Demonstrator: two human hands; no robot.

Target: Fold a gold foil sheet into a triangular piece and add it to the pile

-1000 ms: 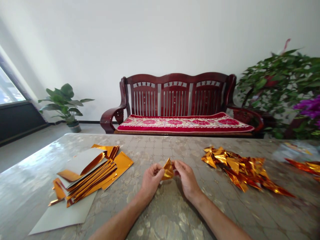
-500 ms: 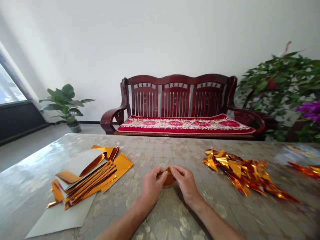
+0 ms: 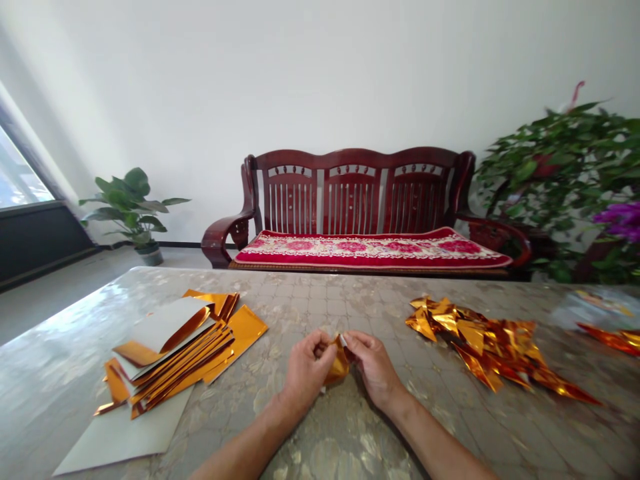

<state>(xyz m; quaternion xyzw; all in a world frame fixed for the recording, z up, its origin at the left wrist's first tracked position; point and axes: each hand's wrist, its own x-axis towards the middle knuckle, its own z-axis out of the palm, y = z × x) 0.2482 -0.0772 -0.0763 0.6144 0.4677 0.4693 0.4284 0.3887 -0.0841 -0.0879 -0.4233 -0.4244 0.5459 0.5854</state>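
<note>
Between my two hands, just above the table, is a small piece of gold foil paper (image 3: pixel 340 367), partly folded. My left hand (image 3: pixel 311 363) pinches its left side between thumb and fingers. At its upper right edge, my right hand (image 3: pixel 369 360) grips it with thumb and forefinger, where a pale bit of the paper's back shows. The fingers hide much of the piece. To the left lies a loose stack of gold foil sheets (image 3: pixel 185 367) with grey-white backs. On the right is a heap of folded gold foil pieces (image 3: pixel 493 340).
A patterned cover lies over the table (image 3: pixel 320 293). At the right edge sit a clear plastic bag (image 3: pixel 595 310) and more orange foil (image 3: pixel 615 339). Behind the table stands a dark red wooden bench (image 3: pixel 350 193), with potted plants (image 3: pixel 133 207) on either side.
The foil piece has been turned or opened between my fingers, so more of its shiny gold face shows. Both hands stay in nearly the same place.
</note>
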